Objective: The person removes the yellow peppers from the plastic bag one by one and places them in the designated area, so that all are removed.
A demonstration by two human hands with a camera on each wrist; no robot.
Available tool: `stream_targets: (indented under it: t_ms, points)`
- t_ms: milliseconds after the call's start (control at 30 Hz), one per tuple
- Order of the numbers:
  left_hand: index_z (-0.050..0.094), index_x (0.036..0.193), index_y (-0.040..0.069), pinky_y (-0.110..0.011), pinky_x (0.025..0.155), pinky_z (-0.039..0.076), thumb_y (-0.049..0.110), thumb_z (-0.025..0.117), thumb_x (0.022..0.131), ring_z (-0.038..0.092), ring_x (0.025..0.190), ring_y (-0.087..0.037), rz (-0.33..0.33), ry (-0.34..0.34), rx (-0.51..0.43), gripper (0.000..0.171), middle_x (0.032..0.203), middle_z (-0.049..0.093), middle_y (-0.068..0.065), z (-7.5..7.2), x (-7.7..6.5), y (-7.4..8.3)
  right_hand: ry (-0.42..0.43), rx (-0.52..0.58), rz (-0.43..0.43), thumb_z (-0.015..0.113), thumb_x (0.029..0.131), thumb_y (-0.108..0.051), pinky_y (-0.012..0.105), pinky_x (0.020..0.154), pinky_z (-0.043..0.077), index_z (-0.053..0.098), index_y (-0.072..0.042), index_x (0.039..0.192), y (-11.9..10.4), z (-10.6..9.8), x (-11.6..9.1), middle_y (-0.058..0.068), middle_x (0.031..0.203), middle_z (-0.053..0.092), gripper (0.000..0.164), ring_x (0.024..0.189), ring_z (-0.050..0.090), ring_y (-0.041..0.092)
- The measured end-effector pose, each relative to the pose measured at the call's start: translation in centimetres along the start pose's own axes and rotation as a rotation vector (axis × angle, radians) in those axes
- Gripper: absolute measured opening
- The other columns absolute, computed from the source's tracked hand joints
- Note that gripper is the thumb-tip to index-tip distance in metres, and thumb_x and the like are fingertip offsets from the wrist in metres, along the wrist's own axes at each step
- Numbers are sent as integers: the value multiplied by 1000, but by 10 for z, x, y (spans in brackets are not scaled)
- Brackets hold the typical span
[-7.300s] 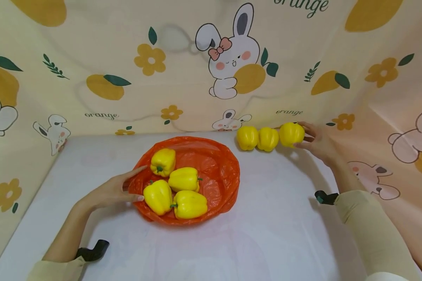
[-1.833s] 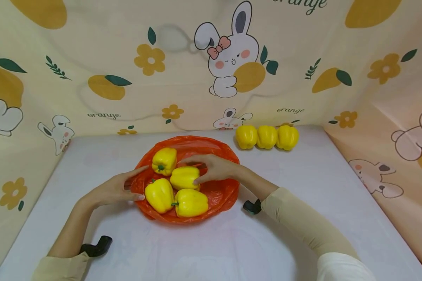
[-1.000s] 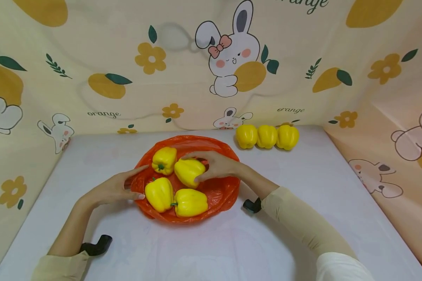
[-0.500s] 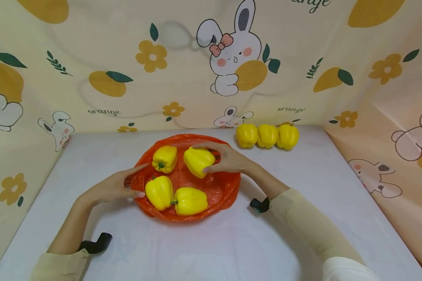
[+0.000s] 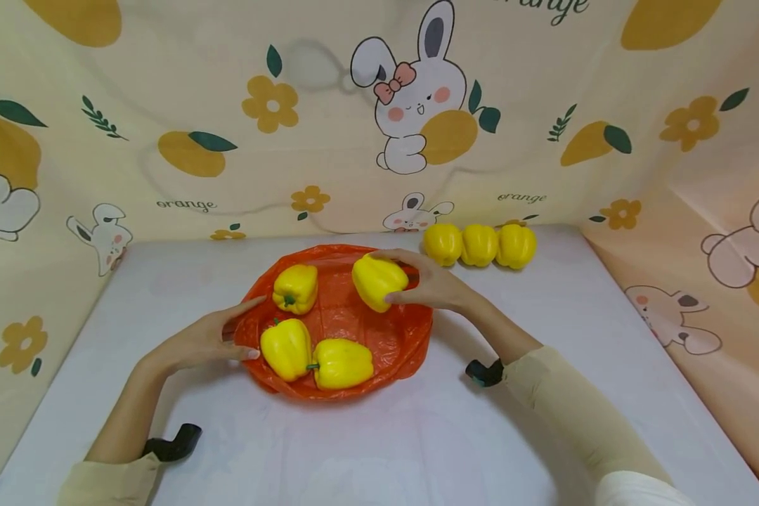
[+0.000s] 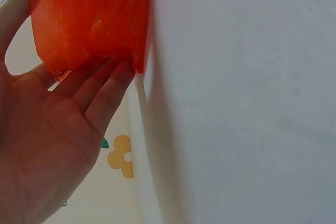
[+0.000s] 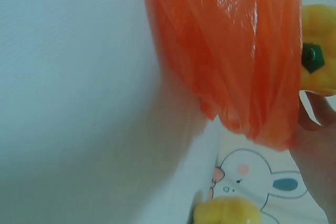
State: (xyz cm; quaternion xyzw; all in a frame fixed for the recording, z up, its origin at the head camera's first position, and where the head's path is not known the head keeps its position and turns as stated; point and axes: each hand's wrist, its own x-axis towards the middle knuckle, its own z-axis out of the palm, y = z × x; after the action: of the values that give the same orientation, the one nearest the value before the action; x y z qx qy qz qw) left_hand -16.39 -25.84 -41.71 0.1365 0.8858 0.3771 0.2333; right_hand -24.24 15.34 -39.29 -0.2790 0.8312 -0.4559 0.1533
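Note:
My right hand (image 5: pixel 431 282) grips a yellow bell pepper (image 5: pixel 379 282) between thumb and fingers, over the back right of a round, open red plastic bag (image 5: pixel 386 349). In the right wrist view this bell pepper (image 7: pixel 319 51) shows its green stem end, partly hidden by the bag. My left hand (image 5: pixel 210 339) rests at the bag's left side, thumb and fingers spread along its rim; in the left wrist view the bag hides some fingertips. Inside the bag lie a back bell pepper (image 5: pixel 295 289), a front left bell pepper (image 5: pixel 286 349) and a front bell pepper (image 5: pixel 343 363).
Three yellow bell peppers stand in a row at the table's back right: a left one (image 5: pixel 443 244), a middle one (image 5: pixel 479 245) and a right one (image 5: pixel 516 247). A patterned cloth (image 5: pixel 329 63) rises behind the white table (image 5: pixel 329 450) and along its sides.
My right hand went from the back row into the bag, took hold of the middle bell pepper there, tilted it and moved it to the back right. The left hand stayed at the rim.

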Motion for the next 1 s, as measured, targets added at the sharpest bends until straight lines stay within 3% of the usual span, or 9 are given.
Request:
stream_targets:
  t_ms: [333,733,1000]
  points:
    - [26,158,20,-66,105,37,44,77,83,34,137,-46,7,-4,-15,94,155,33,-26,0,0,-2,83,7,-5,79,83,-34,48,101,47,47,-27,148,-5,-12,-21,-4,144,49,73,123,48,23]
    - [24,159,21,-66,106,36,44,77,83,32,138,-46,0,-5,-14,95,155,31,-27,0,1,-3,204,4,82,80,83,-30,49,98,48,47,-26,147,4,-27,-43,0,148,45,72,123,49,28]
    - [24,159,20,-68,106,34,46,76,83,29,140,-48,-12,-4,-7,96,156,30,-27,-2,-1,-2,249,26,75,81,84,-26,47,97,50,46,-24,148,15,-35,-55,0,150,43,72,129,46,31]
